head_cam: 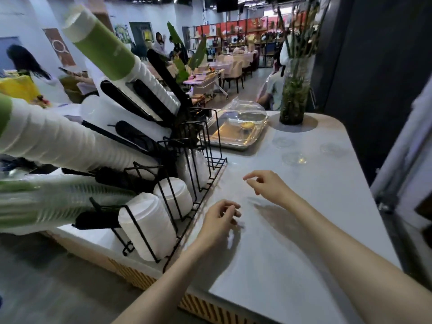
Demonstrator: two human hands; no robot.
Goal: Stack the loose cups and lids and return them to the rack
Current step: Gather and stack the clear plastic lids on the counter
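A black wire rack (211, 136) stands on the left of the white counter (292, 230). It holds long slanted stacks of white and green paper cups (70, 143), stacks of white lids (149, 228), black lids (131, 101) and clear lids (195, 169). Three loose clear lids (293, 159) lie flat on the counter beyond my hands. My left hand (221, 217) hovers just right of the rack's front edge, fingers curled, nothing in it. My right hand (266, 185) hovers over the counter's middle, fingers loosely apart and holding nothing.
A metal tray with a clear domed cover (236, 127) sits behind the rack. A glass vase of green stems (293, 90) stands at the far counter end. A dark wall and a pale post lie to the right. People and dining tables fill the background.
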